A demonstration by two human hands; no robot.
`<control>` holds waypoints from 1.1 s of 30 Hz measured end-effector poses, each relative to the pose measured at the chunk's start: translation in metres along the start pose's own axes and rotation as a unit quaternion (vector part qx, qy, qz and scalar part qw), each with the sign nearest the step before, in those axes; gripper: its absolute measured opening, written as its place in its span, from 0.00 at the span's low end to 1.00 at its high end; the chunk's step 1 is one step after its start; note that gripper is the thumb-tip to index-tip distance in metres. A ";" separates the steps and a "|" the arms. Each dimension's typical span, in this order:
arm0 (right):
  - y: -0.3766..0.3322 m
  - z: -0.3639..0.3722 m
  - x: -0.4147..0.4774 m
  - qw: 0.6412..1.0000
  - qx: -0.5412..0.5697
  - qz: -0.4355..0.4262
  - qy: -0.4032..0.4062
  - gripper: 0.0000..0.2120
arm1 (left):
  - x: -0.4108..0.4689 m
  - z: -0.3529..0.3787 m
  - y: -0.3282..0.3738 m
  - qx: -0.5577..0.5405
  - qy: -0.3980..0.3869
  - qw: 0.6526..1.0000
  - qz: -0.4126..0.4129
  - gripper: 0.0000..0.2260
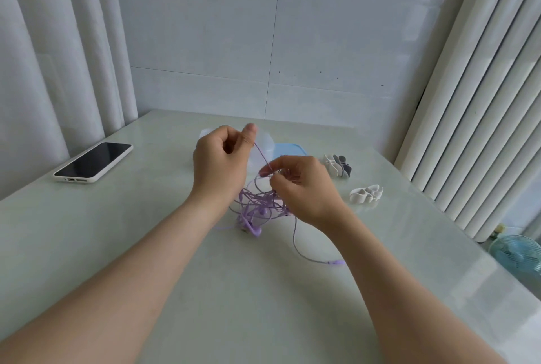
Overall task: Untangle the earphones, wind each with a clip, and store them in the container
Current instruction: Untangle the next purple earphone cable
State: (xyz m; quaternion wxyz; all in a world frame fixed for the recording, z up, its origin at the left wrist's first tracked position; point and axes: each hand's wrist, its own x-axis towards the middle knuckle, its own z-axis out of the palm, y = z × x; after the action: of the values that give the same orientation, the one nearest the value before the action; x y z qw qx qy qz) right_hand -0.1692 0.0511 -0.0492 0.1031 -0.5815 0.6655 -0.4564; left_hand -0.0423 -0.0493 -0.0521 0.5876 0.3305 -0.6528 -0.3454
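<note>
Untangling step in hand, winding and storing not yet begun. Left hand (218, 158) raised over the table (175, 246), thumb and forefinger pinched on one strand of the purple earphones (257, 208); right hand (298, 185) just beside it and lower, fingertips closed on the same cord where it enters the knot. Tangle itself hanging between the wrists and resting on the table, one loose end trailing right to a plug (336, 262).

Next move, by judgement: draw the pinched strand clear of the knot slowly, feeding with the right hand, so loops slacken rather than tighten (thin cord, likely to cinch if yanked).

Count: earphones all one colour and knotted together, so number of sets not tellable; at least two buds visible low in the tangle. Clips in two groups: a white and grey cluster (338, 166) and a white group (366, 194) nearer, exact number unclear. One clear container (263, 144) behind the hands, one blue lid (289, 149) beside it. One phone (93, 161) well apart at left.
</note>
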 end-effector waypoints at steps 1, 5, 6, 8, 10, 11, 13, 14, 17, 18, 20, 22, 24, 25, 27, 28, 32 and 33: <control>-0.001 0.000 0.000 1.000 -0.003 0.012 -0.015 0.13 | 0.003 0.000 -0.001 -0.020 0.016 0.999 -0.019 0.22; 0.003 0.000 0.000 0.996 -0.078 0.038 -0.026 0.08 | 0.010 0.002 0.006 -0.299 0.034 0.934 -0.190 0.16; 0.005 -0.001 0.001 0.993 -0.111 0.040 -0.024 0.07 | 0.012 0.001 0.010 -0.344 0.038 0.913 -0.217 0.16; 0.008 -0.002 0.003 0.986 -0.158 0.054 -0.016 0.05 | 0.015 -0.001 0.007 -0.332 0.044 0.915 -0.224 0.16; 0.010 -0.002 0.004 0.980 -0.185 0.076 0.000 0.04 | 0.017 -0.002 -0.002 -0.212 0.044 0.964 -0.152 0.15; 0.010 -0.003 0.004 0.975 -0.204 0.081 0.008 0.04 | 0.017 -0.003 -0.005 -0.133 0.043 0.985 -0.096 0.14; 0.013 -0.006 0.004 0.966 -0.243 0.082 0.026 0.04 | 0.013 -0.005 -0.007 -0.004 0.026 0.999 0.030 0.11; 0.014 -0.006 0.004 0.964 -0.251 0.080 0.039 0.04 | 0.010 -0.007 -0.006 0.048 -0.002 0.995 0.092 0.09; 0.016 -0.008 0.006 0.969 -0.222 0.074 0.073 0.05 | 0.005 -0.011 -0.008 0.201 -0.109 0.947 0.226 0.05; 0.017 -0.008 0.007 0.973 -0.205 0.069 0.083 0.05 | 0.003 -0.012 -0.011 0.232 -0.145 0.934 0.228 0.05; 0.019 -0.009 0.009 0.975 -0.188 0.056 0.102 0.05 | 0.001 -0.011 -0.015 0.262 -0.199 0.920 0.213 0.03; 0.020 -0.009 0.009 0.974 -0.188 0.044 0.117 0.06 | 0.001 -0.011 -0.016 0.270 -0.199 0.920 0.203 0.02; 0.022 -0.009 0.009 0.975 -0.184 0.041 0.121 0.05 | 0.006 -0.010 -0.018 0.254 -0.149 0.935 0.198 0.02; 0.022 -0.010 0.009 0.975 -0.182 0.042 0.117 0.05 | 0.008 -0.009 -0.020 0.243 -0.110 0.944 0.196 0.03; 0.025 -0.010 0.009 0.978 -0.176 0.039 0.102 0.06 | 0.010 -0.007 -0.022 0.223 -0.022 0.957 0.184 0.05; 0.026 -0.010 0.009 0.979 -0.178 0.037 0.093 0.06 | 0.011 -0.006 -0.021 0.213 0.020 0.964 0.161 0.06; 0.032 -0.009 0.009 0.974 -0.215 0.044 0.059 0.08 | 0.017 -0.012 -0.011 0.081 0.087 0.993 0.000 0.09; 0.032 -0.009 0.010 0.973 -0.219 0.047 0.057 0.09 | 0.017 -0.013 -0.007 0.023 0.077 0.996 -0.039 0.11</control>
State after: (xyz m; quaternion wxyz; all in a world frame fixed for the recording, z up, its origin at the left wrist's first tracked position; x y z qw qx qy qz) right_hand -0.1995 0.0438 -0.0637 -0.0438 -0.5309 0.7808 -0.3266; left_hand -0.0310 -0.0684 -0.0482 0.6146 0.3948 -0.5999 -0.3262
